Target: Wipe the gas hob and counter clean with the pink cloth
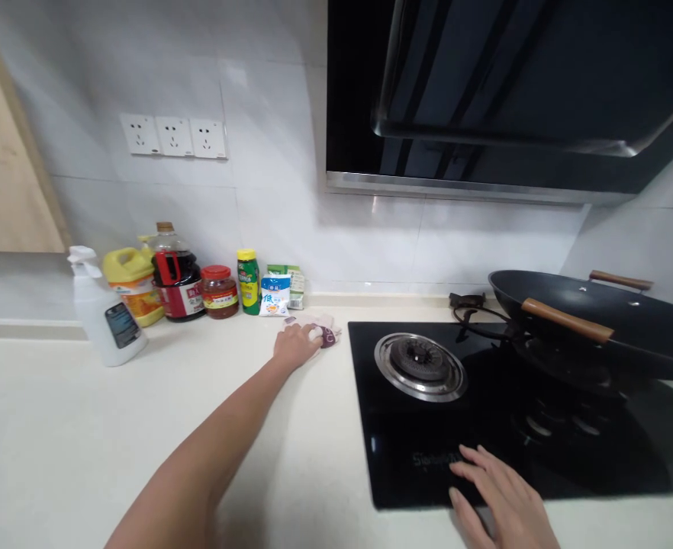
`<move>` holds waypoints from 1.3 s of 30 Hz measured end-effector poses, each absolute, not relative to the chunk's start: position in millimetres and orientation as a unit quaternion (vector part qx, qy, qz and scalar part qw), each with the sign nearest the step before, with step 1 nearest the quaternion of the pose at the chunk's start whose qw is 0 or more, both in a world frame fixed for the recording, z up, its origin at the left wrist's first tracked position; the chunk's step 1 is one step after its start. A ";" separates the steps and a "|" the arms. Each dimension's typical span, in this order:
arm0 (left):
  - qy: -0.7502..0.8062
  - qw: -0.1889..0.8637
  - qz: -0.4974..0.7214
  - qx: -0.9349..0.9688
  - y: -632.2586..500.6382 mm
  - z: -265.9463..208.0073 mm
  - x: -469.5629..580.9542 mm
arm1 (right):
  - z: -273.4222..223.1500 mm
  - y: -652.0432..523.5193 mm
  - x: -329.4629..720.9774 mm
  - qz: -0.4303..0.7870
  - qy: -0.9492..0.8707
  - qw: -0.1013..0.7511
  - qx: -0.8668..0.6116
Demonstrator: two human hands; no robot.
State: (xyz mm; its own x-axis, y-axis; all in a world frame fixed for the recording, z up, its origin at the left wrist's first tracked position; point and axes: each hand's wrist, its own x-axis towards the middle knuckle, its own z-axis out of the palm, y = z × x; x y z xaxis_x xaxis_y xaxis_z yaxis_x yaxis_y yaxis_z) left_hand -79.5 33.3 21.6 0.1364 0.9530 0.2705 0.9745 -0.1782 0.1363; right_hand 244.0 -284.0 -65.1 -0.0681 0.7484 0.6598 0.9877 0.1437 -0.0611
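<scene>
I've got my left hand (296, 345) curled around a bunched pale-pink cloth (330, 337) with a dark purple patch, down on the cream countertop (56, 442). My right hand (502, 494) grips nothing, fingers loosely spread over the glossy black glass cooktop (405, 435); touching, I can't tell. Beyond sits a black, wooden-handled wok (657, 332).

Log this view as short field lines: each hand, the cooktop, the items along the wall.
Left hand: bunched around a cloth on the counter, left of the cooktop
Right hand: spread open at the cooktop's front edge; contact unclear
Cooktop: round burner at left, wok at right
Wall side, left to right: spray bottle, yellow jug, dark-liquid bottle, red-lidded jar, green bottle, blue-and-white packet
</scene>
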 end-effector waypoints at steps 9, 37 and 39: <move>-0.564 0.039 -0.157 -0.810 -95.6 17.8 -106.2 | -51.5 -295.1 222.9 -0.136 -0.674 0.306 -0.659; -0.529 0.043 -0.195 -0.825 -161.6 14.8 -55.5 | -39.6 -301.0 219.3 -0.120 -0.686 0.307 -0.648; -0.532 0.046 -0.200 -0.821 -163.1 13.8 -48.6 | -40.0 -300.8 221.0 -0.117 -0.686 0.311 -0.648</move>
State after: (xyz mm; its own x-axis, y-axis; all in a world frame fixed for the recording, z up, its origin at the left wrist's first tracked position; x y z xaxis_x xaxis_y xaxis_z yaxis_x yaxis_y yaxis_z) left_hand -48.6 -163.1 13.8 0.3532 0.8560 0.3774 0.8930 -0.4288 0.1368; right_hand 221.0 -300.8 -40.0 0.0323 0.8155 0.5779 0.9611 0.1332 -0.2418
